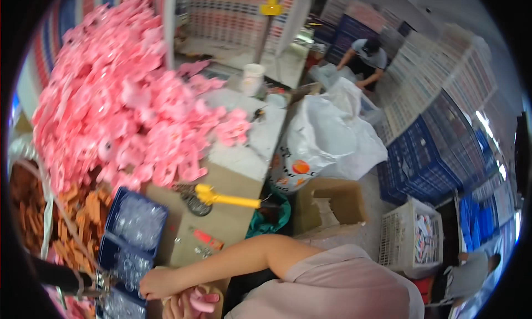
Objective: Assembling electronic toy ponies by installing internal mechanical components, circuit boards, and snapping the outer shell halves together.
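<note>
My right hand reaches in from the lower right on a bare, bent forearm and lies curled at the cardboard-covered bench's near edge. Just below it my left hand grips a pink plastic piece, partly cut off by the picture's edge. Both hands touch around this piece. Close by stand blue trays of small clear parts and a metal fixture. A big heap of pink plastic parts covers the bench beyond.
A yellow-handled tool lies on the bench beside a small red item. Orange-brown parts pile at the left. Around the bench are a white sack, a cardboard box, a white basket and blue crates. One person bends at the back.
</note>
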`<state>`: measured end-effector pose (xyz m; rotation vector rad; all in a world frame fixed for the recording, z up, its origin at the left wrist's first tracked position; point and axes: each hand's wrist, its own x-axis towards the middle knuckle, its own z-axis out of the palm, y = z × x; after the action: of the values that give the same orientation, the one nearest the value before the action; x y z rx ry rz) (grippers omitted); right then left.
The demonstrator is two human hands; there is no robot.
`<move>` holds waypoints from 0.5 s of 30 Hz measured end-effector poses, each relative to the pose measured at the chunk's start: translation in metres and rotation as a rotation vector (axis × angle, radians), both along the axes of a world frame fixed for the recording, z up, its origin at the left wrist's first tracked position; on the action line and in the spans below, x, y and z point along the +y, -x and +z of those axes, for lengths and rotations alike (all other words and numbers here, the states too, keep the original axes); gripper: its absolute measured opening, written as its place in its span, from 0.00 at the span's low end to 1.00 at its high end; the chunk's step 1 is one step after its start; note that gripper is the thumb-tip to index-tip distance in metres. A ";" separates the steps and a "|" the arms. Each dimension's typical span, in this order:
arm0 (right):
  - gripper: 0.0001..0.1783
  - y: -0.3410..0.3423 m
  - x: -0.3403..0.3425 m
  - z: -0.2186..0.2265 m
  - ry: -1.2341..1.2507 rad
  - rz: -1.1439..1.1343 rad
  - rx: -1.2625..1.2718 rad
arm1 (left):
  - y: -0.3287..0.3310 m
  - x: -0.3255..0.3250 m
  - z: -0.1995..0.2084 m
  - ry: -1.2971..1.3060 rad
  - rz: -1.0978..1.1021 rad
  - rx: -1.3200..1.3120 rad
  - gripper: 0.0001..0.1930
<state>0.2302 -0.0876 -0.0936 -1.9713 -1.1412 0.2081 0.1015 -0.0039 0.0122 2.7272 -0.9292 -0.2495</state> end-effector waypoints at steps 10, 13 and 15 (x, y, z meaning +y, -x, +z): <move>0.09 0.007 0.002 0.003 -0.165 -0.041 0.022 | 0.001 0.019 -0.028 -0.012 0.009 0.126 0.27; 0.09 0.003 -0.030 0.011 -0.419 -0.245 0.111 | -0.001 -0.011 -0.017 -0.039 0.226 0.065 0.24; 0.21 0.011 -0.070 0.035 -0.591 -0.320 0.051 | -0.004 -0.008 -0.012 0.045 0.255 0.099 0.24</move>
<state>0.2196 -0.1572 -0.0582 -1.5705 -0.7270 -0.2255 0.1059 -0.0116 0.0005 2.7271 -0.5469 -0.3059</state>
